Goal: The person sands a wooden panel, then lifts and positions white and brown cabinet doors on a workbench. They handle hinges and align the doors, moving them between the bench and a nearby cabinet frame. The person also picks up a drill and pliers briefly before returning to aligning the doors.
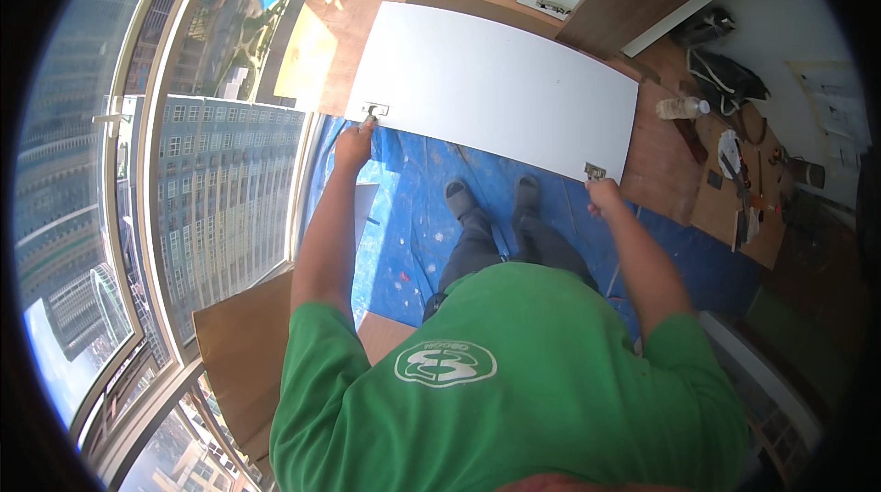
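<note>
On brown boarding (663,148): white panel (496,79)
Left hand (352,145): fingers on near-left corner hinge (378,110), grip unclear
Right hand (603,197): curled at near-right corner hinge (595,171), hold unclear
Hinges: seemingly being handled together; next needs even pressure

Blue floor sheet (415,203) (partly sunlit) beside windows (225,184)

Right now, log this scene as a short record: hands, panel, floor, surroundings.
Left hand: at the left hinge; exact grip unclear
Right hand: at the panel's near edge, beside the right hinge
Panel: white panel, a metal hinge near each end of its near edge
Floor: blue sheet under the person's feet
Right side: bottle lying on its side; black bag beyond it
Left side: tall window
</note>
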`<state>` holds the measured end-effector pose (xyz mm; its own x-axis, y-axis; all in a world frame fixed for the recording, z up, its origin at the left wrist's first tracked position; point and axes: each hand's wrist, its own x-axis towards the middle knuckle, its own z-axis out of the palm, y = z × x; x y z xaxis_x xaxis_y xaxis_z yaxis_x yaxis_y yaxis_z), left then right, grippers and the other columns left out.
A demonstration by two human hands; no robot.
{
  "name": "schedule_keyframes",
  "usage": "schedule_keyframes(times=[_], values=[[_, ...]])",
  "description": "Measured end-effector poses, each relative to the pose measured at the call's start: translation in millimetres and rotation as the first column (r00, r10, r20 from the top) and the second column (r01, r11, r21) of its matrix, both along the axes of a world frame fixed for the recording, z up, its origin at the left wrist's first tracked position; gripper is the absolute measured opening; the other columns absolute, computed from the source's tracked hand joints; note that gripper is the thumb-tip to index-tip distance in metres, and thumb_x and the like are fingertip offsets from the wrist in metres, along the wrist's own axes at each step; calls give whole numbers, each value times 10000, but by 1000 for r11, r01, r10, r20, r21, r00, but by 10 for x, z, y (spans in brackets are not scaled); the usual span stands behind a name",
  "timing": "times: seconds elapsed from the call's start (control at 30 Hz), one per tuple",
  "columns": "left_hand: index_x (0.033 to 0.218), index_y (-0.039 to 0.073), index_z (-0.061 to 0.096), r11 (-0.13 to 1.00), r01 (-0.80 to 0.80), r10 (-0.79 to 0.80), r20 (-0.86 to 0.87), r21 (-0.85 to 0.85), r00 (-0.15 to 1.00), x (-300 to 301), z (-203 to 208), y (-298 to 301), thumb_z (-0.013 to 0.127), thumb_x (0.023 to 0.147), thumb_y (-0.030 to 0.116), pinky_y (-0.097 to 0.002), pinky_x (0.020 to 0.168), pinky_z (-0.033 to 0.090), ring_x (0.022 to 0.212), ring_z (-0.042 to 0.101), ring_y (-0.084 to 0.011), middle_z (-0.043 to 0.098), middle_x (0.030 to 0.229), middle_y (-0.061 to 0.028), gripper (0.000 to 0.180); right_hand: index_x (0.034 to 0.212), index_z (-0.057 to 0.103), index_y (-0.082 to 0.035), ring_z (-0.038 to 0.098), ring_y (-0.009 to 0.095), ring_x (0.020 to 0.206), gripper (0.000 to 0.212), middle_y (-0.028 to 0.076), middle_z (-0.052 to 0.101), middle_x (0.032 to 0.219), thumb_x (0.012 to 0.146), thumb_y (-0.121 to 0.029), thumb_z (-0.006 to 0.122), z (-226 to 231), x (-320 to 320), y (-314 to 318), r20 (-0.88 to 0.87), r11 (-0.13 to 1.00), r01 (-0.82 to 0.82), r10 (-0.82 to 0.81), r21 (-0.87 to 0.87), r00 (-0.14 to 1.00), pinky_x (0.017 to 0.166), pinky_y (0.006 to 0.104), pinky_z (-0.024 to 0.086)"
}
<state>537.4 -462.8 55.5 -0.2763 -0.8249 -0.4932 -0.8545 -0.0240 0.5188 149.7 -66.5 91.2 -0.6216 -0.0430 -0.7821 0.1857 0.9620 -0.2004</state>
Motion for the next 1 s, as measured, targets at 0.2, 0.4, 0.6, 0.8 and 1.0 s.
schedule_keyframes(times=[0.2, 0.4, 0.6, 0.8, 1.0], values=[[926, -90, 651, 999, -5, 5, -1, -52, 1000, 144, -118, 5, 464, 994, 515, -494, 766, 507, 808, 678, -390, 676, 883, -281, 637, 1126, 602, 6, 625, 215, 568, 366, 97, 594, 761, 940, -309, 630, 219, 46, 48, 56, 999, 4, -1, -48, 998, 470, 382, 498], [954, -96, 619, 979, -150, 165, -110, 139, 980, 123, 84, 298, 524, 993, 455, -352, 569, 554, 692, 689, -271, 641, 822, -192, 561, 1101, 609, 24, 635, 218, 564, 379, 132, 641, 818, 940, -318, 627, -41, 278, 319, 62, 992, 60, -54, -108, 997, 447, 351, 491], [932, -69, 617, 975, -148, 166, -96, 165, 981, 169, 118, 314, 563, 975, 459, -333, 553, 539, 615, 659, -211, 626, 802, -154, 533, 1003, 632, 47, 648, 233, 549, 441, 136, 633, 718, 948, -390, 606, -68, 241, 312, 69, 999, 10, -7, -41, 998, 455, 358, 511], [1325, -98, 534, 983, -85, 92, 38, -165, 995, 177, 119, 66, 617, 939, 377, -422, 1036, 440, 1247, 570, -369, 598, 1304, -285, 619, 980, 656, -9, 664, 231, 583, 481, 145, 682, 785, 987, -473, 531, -32, 93, 378, -2, 999, 39, -39, -18, 999, 493, 375, 519], [1359, -99, 507, 972, -207, 229, -234, 114, 945, 197, -289, -308, 583, 955, 325, -397, 1054, 420, 1253, 565, -359, 580, 1338, -275, 591, 962, 673, -56, 683, 244, 791, 348, 132, 689, 863, 973, -384, 558, -713, -208, 1089, -423, 984, -142, 85, -106, 902, 574, 399, 510]])
